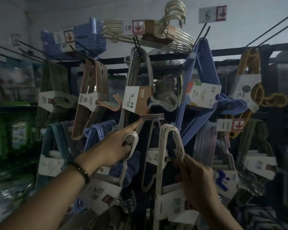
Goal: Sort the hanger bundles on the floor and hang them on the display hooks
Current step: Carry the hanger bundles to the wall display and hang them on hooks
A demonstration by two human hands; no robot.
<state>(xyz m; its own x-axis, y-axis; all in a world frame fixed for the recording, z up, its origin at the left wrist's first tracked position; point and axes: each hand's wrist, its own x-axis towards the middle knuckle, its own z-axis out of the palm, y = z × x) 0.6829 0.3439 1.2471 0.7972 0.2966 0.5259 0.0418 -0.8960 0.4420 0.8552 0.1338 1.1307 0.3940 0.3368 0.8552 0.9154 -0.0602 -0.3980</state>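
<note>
My left hand (118, 145) grips the top of a white hanger bundle (105, 191) with a paper sleeve, and its index finger points up and touches a brown price tag holder (154, 116) at the end of a display hook. To the right, my right hand (197, 178) holds a second white hanger bundle (170, 146) by its side, with the looped end up. That bundle's paper sleeve (173, 208) hangs below my right hand. Both bundles are raised in front of the display rack.
Several hanger bundles hang on hooks all around: grey with a brown sleeve (136, 98), pink (90, 97), blue (199, 90), yellow (251, 67), green (55, 83). Cream hangers (166, 34) lie on top. Price tags (212, 14) stand above the hooks. Bare black hooks (269, 29) jut out at the upper right.
</note>
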